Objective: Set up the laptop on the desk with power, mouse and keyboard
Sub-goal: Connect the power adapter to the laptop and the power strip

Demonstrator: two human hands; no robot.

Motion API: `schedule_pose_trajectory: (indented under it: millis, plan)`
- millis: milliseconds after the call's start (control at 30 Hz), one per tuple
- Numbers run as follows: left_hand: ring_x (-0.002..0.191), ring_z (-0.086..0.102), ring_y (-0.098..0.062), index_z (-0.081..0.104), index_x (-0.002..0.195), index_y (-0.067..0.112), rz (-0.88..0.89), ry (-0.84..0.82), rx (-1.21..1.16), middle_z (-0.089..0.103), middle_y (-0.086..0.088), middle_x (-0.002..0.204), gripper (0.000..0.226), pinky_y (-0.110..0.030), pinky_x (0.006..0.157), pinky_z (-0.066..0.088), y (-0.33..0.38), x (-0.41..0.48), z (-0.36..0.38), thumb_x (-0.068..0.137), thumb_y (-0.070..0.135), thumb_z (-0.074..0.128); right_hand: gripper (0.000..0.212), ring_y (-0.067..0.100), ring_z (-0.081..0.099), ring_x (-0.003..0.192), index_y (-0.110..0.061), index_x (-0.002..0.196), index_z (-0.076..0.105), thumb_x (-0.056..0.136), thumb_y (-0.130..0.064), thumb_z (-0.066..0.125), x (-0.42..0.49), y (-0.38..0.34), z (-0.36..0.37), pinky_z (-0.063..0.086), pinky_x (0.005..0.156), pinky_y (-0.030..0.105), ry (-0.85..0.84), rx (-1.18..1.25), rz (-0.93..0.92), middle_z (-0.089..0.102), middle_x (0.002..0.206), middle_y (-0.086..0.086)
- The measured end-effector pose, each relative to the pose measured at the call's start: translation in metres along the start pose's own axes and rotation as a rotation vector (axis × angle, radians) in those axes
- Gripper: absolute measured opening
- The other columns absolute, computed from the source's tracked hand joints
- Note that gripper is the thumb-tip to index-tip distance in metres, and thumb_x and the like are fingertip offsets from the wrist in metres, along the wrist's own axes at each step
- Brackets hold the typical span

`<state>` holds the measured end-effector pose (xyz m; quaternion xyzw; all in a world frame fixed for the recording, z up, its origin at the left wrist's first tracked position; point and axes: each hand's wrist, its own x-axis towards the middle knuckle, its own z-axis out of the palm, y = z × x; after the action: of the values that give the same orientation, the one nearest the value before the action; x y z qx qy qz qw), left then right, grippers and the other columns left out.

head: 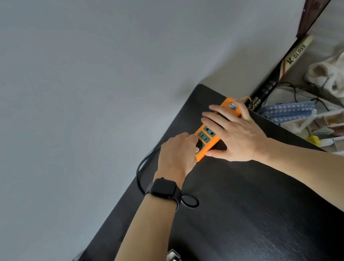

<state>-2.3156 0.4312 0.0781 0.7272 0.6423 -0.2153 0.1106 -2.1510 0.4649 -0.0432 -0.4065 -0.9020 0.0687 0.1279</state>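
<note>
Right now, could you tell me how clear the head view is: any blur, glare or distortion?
Head view: soft, even light, no glare, a faint sheen on the desk. Head view: the wide lens tilts the scene, so the desk edge runs diagonally. Head view: power strip, left hand pinching a plug and flat right hand look sharp; floor clutter at right is softer.

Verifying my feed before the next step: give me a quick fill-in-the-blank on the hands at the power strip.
1. The right hand lays straight fingers across the ___ plastic power strip on the dark wooden desk.
2. The black smartwatch sits on the ___ wrist.
3. The left hand grips a black plug at the strip's sockets; its thin black cable makes a ___ beside the watch.
Missing words: orange; left; loop.
</note>
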Motion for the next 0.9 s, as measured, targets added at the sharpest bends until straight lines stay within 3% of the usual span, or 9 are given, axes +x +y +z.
schedule_pose_trajectory:
  millis: [133,333,533,733,833,900]
  plan:
    - [0.089,0.062,-0.017,0.064,0.119,0.017,-0.019,0.003,-0.024,0.066,0.001,0.104,0.028,-0.031,0.076,0.051,-0.006,0.005,0.003,0.097,0.034,0.058,0.092,0.025,0.032,0.148,-0.015,0.143,0.050,0.082,-0.083,0.040,0.008,0.003,0.002,0.016,0.118,0.062,0.016,-0.013,-0.028,0.046,0.153,0.003]
    - [0.083,0.056,-0.017,0.065,0.117,0.018,-0.117,0.032,-0.042,0.064,0.000,0.101,0.025,-0.029,0.069,0.043,-0.014,0.010,0.006,0.097,0.031,0.059,0.095,0.023,0.028,0.151,-0.018,0.146,0.048,0.081,-0.086,0.035,0.028,0.002,0.005,0.009,0.120,0.061,-0.060,-0.044,-0.054,0.044,0.156,0.001]
    - [0.092,0.062,-0.019,0.063,0.119,0.017,-0.121,0.048,-0.051,0.066,-0.001,0.105,0.025,-0.031,0.076,0.049,-0.018,0.015,0.005,0.097,0.029,0.059,0.095,0.023,0.027,0.151,-0.018,0.146,0.047,0.081,-0.086,0.037,0.033,0.002,0.006,0.009,0.121,0.061,-0.031,-0.035,-0.056,0.043,0.156,0.001]
    - [0.077,0.054,-0.019,0.063,0.113,0.015,-0.161,0.063,0.099,0.064,-0.002,0.097,0.021,-0.031,0.065,0.039,-0.012,0.015,0.006,0.098,0.029,0.056,0.097,0.025,0.025,0.152,-0.016,0.150,0.043,0.082,-0.085,0.034,0.049,0.013,0.006,0.014,0.119,0.063,-0.091,-0.111,-0.151,0.038,0.160,0.005]
    - [0.090,0.052,-0.019,0.064,0.118,0.023,-0.225,0.097,0.100,0.064,0.001,0.103,0.022,-0.032,0.068,0.036,-0.010,0.003,0.007,0.099,0.030,0.055,0.096,0.030,0.015,0.155,-0.019,0.157,0.031,0.085,-0.082,0.026,0.041,0.003,0.004,0.008,0.119,0.066,-0.152,-0.164,-0.088,0.023,0.166,0.013]
    - [0.111,0.050,-0.023,0.055,0.135,0.027,-0.234,0.154,0.076,0.058,-0.001,0.122,0.039,-0.034,0.079,0.039,-0.007,-0.007,0.013,0.096,0.026,0.057,0.089,0.032,0.007,0.156,-0.022,0.161,0.016,0.091,-0.077,0.022,0.021,-0.004,0.004,0.004,0.118,0.068,-0.177,-0.163,0.010,0.011,0.168,0.017]
